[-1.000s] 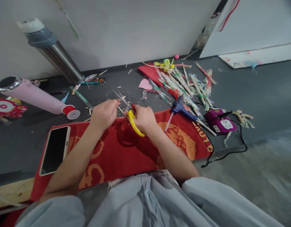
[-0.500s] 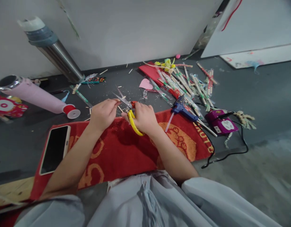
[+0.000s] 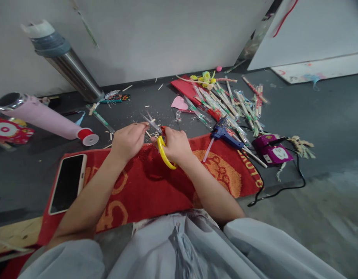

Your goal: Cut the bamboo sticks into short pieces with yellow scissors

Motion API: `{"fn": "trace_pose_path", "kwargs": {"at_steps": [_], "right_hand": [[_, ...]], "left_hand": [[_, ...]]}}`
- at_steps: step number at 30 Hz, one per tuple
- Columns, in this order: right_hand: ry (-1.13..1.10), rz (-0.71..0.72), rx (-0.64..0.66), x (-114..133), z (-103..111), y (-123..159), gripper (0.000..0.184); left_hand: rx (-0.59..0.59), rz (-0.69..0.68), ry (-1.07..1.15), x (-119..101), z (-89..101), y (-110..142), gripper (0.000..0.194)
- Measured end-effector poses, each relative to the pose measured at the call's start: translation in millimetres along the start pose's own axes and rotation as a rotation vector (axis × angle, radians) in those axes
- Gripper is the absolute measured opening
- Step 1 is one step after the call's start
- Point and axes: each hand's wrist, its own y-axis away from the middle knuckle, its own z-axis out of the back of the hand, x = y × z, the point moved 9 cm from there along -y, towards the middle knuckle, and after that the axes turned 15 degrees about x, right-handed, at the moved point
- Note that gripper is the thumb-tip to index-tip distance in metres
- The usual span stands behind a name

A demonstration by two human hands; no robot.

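My right hand (image 3: 176, 144) is closed round the handles of a pair of scissors (image 3: 165, 154) with yellow and orange grips. Their blades point away to the upper left and stand slightly apart. My left hand (image 3: 129, 140) is closed beside the blades, its fingertips pinched together on something small that they mostly hide. A short pale stick (image 3: 148, 133) shows between the two hands; I cannot tell whether either hand touches it. Beneath both forearms lies a red towel (image 3: 155, 186) with orange patterns, and pale crumbs are scattered on the dark table beyond it.
At left stand a steel flask (image 3: 76, 69) and a pink tumbler (image 3: 47, 118), with a phone (image 3: 67, 184) on the towel. To the right lie a blue glue gun (image 3: 225, 135), a pile of wrapped chopsticks (image 3: 219, 102) and a purple power adapter (image 3: 272, 150) with a black cable.
The scissors have shifted very slightly, and my right hand has moved a touch to the left. The left hand keeps its pinch almost in place.
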Motion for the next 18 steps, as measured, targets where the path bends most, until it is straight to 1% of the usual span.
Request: {"fn": "trace_pose_path", "kwargs": {"at_steps": [5,12,15,18], "right_hand": [[0.003,-0.011,0.005,0.8,1.8,1.3,0.056],[0.025,-0.032,0.018,-0.2,1.5,-0.1,0.057],[0.034,-0.026,-0.006,-0.9,-0.4,-1.8,0.058],[0.037,0.007,-0.056,-0.5,-0.4,-1.4,0.059]], "left_hand": [[0.021,0.012,0.03,1.2,-0.5,-0.1,0.025],[0.006,0.004,0.028,1.7,-0.7,-0.3,0.025],[0.0,-0.009,0.056,1.3,-0.6,-0.7,0.024],[0.005,-0.009,0.036,1.6,-0.7,-1.0,0.026]]}}
